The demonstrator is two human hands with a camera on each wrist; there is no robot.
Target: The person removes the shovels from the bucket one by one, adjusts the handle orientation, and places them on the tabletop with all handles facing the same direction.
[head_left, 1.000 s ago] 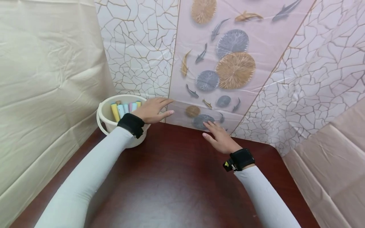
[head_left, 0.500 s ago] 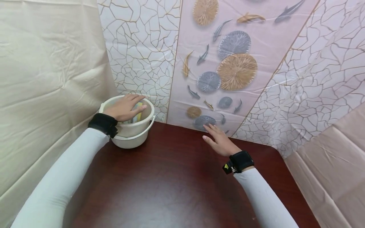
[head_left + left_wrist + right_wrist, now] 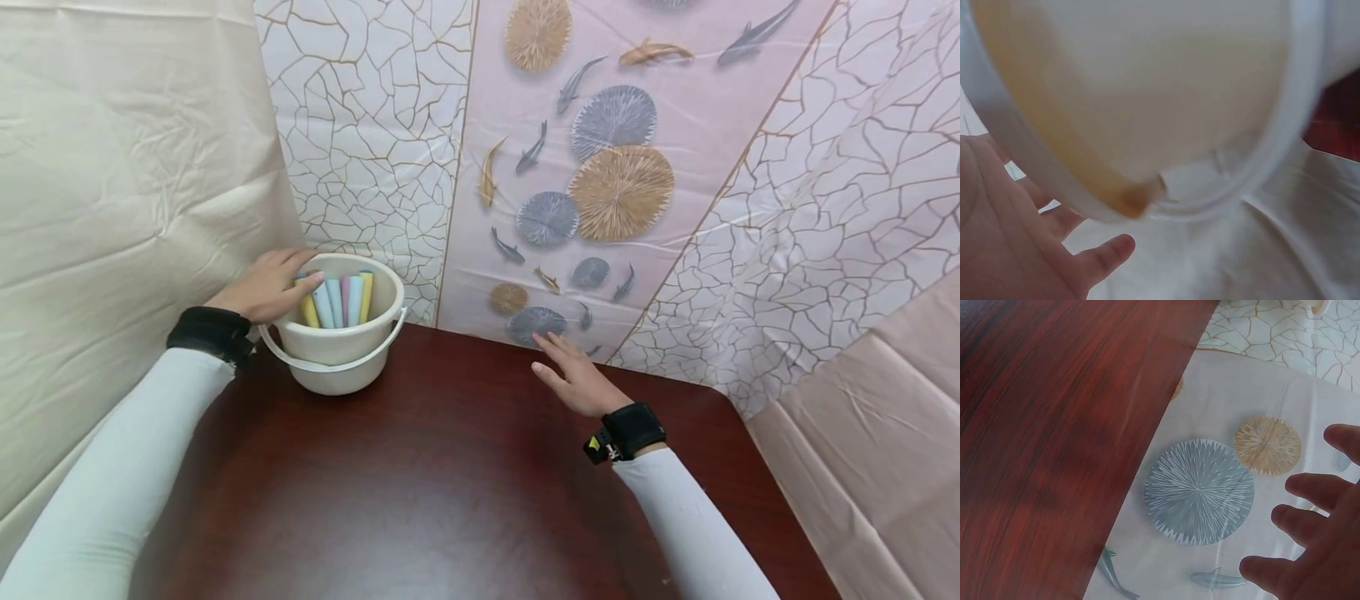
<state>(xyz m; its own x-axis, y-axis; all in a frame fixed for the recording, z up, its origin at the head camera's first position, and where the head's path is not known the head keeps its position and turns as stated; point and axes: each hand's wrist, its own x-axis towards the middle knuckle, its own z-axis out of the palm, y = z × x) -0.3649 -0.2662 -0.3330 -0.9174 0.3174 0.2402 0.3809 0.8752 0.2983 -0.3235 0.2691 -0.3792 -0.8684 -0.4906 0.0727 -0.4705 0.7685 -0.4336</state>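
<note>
A cream bucket (image 3: 341, 342) with its handle hanging down in front stands at the back left of the table. Inside it are several upright yellow, light blue and pink sticks (image 3: 341, 300), their exact kind unclear. My left hand (image 3: 266, 287) is at the bucket's left rim, fingers extended and holding nothing. In the left wrist view, that hand (image 3: 1029, 231) has its fingers spread beside the bucket (image 3: 1300, 94); whether they touch it I cannot tell. My right hand (image 3: 581, 379) is held over the table's back part, fingers extended, with nothing in it.
The dark red-brown table (image 3: 420, 467) has a glossy top. A patterned cloth (image 3: 547, 275) with fish and round discs hangs along its back edge. Plain cream cloth (image 3: 135, 208) closes off the left side, and a beige one (image 3: 877, 433) the right.
My left hand has swept leftward across the top of the bucket to its left rim, uncovering the sticks. The bucket's handle now hangs in front. My right hand has hardly moved.
</note>
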